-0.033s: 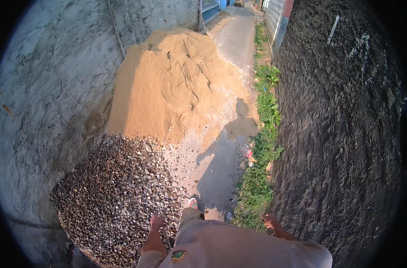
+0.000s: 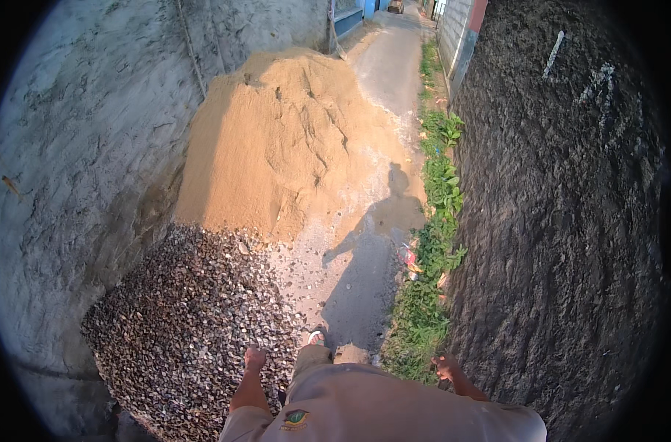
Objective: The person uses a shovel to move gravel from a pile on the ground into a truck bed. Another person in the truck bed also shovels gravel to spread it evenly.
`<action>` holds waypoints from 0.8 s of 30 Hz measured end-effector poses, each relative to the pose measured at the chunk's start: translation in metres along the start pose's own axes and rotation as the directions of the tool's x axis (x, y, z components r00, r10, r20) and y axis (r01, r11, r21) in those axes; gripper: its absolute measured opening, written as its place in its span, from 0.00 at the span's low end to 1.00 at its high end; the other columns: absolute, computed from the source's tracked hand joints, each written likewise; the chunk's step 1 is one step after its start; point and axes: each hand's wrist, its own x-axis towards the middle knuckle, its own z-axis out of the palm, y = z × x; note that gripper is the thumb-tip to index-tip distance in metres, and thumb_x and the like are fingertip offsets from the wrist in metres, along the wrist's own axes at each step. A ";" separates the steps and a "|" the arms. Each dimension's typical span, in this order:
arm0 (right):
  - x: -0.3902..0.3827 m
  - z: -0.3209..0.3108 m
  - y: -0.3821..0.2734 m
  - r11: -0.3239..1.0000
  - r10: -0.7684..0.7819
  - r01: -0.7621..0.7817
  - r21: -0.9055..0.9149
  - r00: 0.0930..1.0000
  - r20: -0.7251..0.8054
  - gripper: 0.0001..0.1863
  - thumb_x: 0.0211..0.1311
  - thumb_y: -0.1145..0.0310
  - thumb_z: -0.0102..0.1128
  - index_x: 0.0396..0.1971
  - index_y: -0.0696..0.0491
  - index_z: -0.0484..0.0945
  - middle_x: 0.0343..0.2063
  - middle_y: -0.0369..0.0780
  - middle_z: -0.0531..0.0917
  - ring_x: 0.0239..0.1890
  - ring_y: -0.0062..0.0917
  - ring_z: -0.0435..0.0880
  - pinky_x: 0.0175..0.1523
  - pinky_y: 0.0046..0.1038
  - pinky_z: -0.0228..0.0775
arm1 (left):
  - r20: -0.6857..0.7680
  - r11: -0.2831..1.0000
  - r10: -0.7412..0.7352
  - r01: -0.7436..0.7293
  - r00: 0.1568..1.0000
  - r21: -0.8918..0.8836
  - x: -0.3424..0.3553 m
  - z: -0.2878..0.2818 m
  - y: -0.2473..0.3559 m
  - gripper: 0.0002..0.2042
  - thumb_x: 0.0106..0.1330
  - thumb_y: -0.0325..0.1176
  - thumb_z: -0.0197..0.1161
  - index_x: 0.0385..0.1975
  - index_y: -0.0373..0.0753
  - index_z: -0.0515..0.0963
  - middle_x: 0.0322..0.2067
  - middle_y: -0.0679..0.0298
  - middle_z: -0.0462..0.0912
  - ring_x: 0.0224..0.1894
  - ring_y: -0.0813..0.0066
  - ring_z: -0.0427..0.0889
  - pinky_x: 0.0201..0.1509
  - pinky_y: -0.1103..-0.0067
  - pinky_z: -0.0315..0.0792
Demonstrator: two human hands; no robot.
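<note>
My left hand (image 2: 254,359) hangs by my side over the dark gravel heap (image 2: 166,317), its fingers curled; whatever they might hold is hidden. My right hand (image 2: 444,368) hangs near the green weeds, loosely closed, and I cannot make out whether anything is in it. Beyond the gravel a large pile of tan sand (image 2: 261,147) leans toward the grey wall on my left. My sandalled foot (image 2: 315,339) shows below me at the gravel's edge, beside my shirt front (image 2: 379,405).
A rough grey wall (image 2: 70,184) bounds the left, a dark textured wall (image 2: 549,221) the right. A narrow path (image 2: 383,66) runs ahead along a weed strip (image 2: 446,191) with scraps of litter. A long tool (image 2: 339,48) leans behind the sand; a vehicle (image 2: 394,6) stands far off.
My left hand has moved slightly left and upward. The view is otherwise nearly the same.
</note>
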 end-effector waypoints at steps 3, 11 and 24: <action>0.012 -0.029 -0.041 0.990 0.001 0.000 0.139 1.000 -0.006 0.18 0.65 0.66 0.43 0.54 0.53 0.64 0.54 0.39 0.68 0.39 0.31 0.78 0.39 0.34 0.75 | 0.006 0.983 0.159 -0.158 0.987 -0.094 0.087 -0.064 0.132 0.25 0.53 0.46 0.59 0.46 0.34 0.73 0.44 0.44 0.75 0.49 0.49 0.72 0.53 0.67 0.66; 0.043 0.013 -0.220 0.850 -0.023 0.014 0.527 1.000 0.012 0.13 0.61 0.65 0.48 0.44 0.51 0.70 0.35 0.38 0.76 0.31 0.28 0.79 0.32 0.33 0.74 | 0.067 0.875 0.478 -0.468 0.876 -0.123 0.278 -0.083 0.427 0.24 0.54 0.44 0.60 0.45 0.31 0.71 0.32 0.48 0.80 0.37 0.58 0.80 0.42 0.70 0.73; 0.257 -0.346 -0.747 0.931 -0.246 0.299 0.211 0.938 -0.246 0.25 0.59 0.52 0.51 0.49 0.55 0.67 0.32 0.40 0.76 0.28 0.29 0.79 0.28 0.31 0.74 | 0.406 0.931 0.141 0.018 0.903 -0.364 0.407 -0.103 0.731 0.22 0.60 0.50 0.54 0.24 0.32 0.77 0.22 0.60 0.80 0.19 0.73 0.77 0.26 0.77 0.72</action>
